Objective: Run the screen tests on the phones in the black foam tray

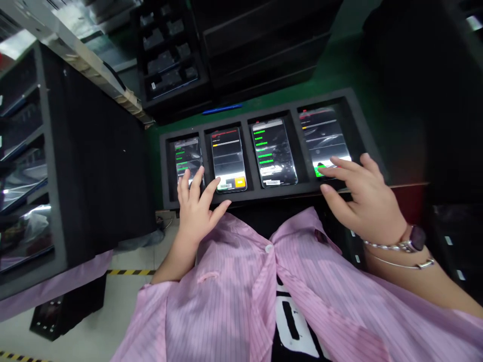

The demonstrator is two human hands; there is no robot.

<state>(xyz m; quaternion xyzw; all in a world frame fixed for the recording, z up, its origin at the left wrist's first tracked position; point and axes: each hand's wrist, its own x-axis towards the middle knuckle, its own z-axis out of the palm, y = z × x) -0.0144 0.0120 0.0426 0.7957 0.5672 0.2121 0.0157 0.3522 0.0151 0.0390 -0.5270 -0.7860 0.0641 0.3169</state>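
A black foam tray [269,194] lies before me, with several phones side by side in its compartments, their screens lit. My left hand [195,208] is open, fingers spread over the lower end of the leftmost phone [187,153]. Its index finger reaches toward the neighbouring phone [228,157], which shows an orange button. Green text lines fill the third phone [274,153]; no hand is on it. My right hand [364,203] is open, with a fingertip at the green button of the rightmost phone [325,136]. Whether that fingertip touches the glass, I cannot tell.
A blue pen [222,109] lies on the green table surface [328,83] behind the tray. Another foam tray [169,88] holding devices stands at the back left. A tall stack of black trays [90,151] rises on the left, and dark boxes [264,45] stand behind.
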